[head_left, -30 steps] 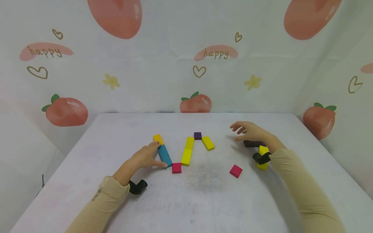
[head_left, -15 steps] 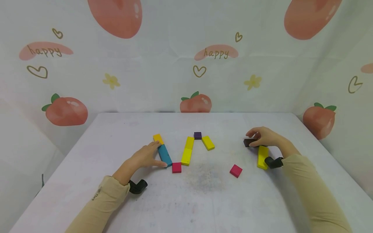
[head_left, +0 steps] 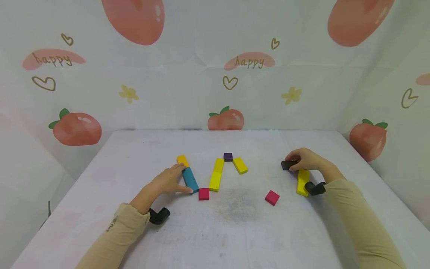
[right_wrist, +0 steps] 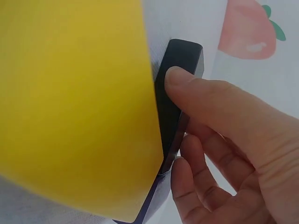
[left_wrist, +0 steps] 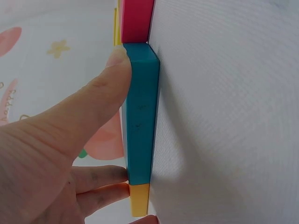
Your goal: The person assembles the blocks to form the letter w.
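On the table's left half my left hand [head_left: 166, 181] rests with fingers extended on a row of flat blocks. Its thumb touches the near end of the blue block [left_wrist: 142, 112]; the fingertips lie where that block meets an orange block [left_wrist: 139, 200]. A red block [head_left: 203, 194] adjoins the blue one's near end. Over at the right, my right hand [head_left: 307, 158] pinches a black block [right_wrist: 175, 102], thumb on its near side and the other fingers behind it. A yellow block [head_left: 302, 183] lies just in front of this hand and looms large in the right wrist view.
Two yellow blocks [head_left: 216, 174] form a slanted line from the red block up to a small purple block [head_left: 228, 157]. Another yellow block [head_left: 240, 165] slants down from there. One more red block [head_left: 272, 197] lies at centre right. Behind the table hangs a printed curtain [head_left: 188, 93].
My right hand has moved right and down onto the black block and now grips it. The left hand has stayed in place on the blue and orange blocks.
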Demonstrator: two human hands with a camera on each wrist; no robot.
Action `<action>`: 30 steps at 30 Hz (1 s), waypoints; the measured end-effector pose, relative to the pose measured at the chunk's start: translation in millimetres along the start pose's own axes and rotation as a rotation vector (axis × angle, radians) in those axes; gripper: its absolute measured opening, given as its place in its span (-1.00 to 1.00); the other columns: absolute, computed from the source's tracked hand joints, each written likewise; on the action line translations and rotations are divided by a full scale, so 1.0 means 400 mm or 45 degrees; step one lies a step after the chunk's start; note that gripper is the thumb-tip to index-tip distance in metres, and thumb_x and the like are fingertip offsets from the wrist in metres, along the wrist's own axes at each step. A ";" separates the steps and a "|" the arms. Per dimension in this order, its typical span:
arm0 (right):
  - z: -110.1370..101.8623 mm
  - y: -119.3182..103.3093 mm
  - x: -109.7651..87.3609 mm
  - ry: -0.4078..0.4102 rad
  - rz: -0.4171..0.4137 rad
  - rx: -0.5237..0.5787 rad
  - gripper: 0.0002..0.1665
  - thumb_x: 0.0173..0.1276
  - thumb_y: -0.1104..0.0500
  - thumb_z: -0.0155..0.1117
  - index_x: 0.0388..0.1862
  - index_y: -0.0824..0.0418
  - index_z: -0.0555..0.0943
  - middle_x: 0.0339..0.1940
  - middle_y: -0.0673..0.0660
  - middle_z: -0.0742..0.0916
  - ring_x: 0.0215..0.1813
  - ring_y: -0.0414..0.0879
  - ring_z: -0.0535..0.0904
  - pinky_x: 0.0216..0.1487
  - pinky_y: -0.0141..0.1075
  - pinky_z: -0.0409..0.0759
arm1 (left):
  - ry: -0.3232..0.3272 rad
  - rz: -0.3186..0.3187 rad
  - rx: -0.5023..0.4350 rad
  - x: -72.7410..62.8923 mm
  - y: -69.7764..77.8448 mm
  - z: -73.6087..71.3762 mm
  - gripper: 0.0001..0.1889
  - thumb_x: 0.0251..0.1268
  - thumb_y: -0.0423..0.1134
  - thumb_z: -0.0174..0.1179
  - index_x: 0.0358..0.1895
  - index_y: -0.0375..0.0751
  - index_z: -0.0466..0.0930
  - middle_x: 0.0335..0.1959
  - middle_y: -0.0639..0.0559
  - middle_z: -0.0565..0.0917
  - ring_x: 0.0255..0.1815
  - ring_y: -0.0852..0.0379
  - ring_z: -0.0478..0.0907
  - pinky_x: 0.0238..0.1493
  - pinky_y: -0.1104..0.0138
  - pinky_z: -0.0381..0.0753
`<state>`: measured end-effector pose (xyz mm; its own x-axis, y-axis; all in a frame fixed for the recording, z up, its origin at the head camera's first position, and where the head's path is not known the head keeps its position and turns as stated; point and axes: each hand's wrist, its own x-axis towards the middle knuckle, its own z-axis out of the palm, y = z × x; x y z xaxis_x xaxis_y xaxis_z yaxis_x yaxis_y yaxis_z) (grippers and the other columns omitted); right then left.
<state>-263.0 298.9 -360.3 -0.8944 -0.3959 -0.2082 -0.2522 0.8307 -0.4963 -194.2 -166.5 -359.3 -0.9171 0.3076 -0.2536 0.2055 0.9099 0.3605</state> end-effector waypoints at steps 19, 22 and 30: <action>0.003 -0.050 -0.003 0.101 -0.130 -0.086 -0.61 0.14 0.20 0.37 -0.04 0.31 0.59 -0.16 0.21 0.68 -0.11 0.04 0.49 -0.01 -0.05 0.53 | 0.006 0.012 0.007 -0.005 0.006 -0.003 -0.03 0.00 0.10 0.35 0.38 -0.42 0.12 0.42 -0.35 0.16 0.39 -0.33 0.17 0.34 -0.14 0.24; 0.009 -0.060 0.000 0.114 -0.154 -0.076 -0.61 0.14 0.22 0.37 -0.05 0.31 0.59 -0.14 0.22 0.68 -0.07 0.09 0.51 0.06 0.06 0.52 | 0.006 0.014 0.006 -0.005 0.006 -0.003 -0.03 0.00 0.10 0.35 0.37 -0.42 0.12 0.42 -0.35 0.16 0.39 -0.34 0.16 0.34 -0.14 0.24; 0.021 -0.090 0.007 0.118 -0.207 -0.059 -0.62 0.13 0.23 0.37 -0.05 0.33 0.59 -0.13 0.23 0.69 -0.06 0.10 0.52 0.09 0.08 0.52 | 0.013 0.004 -0.011 -0.004 0.003 -0.001 -0.03 -0.01 0.10 0.36 0.38 -0.40 0.13 0.42 -0.34 0.16 0.39 -0.33 0.17 0.34 -0.13 0.25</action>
<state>-253.3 264.6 -350.0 -0.8703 -0.4901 -0.0488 -0.4108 0.7769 -0.4771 -192.7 -165.9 -358.2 -0.9200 0.3073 -0.2432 0.2053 0.9065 0.3691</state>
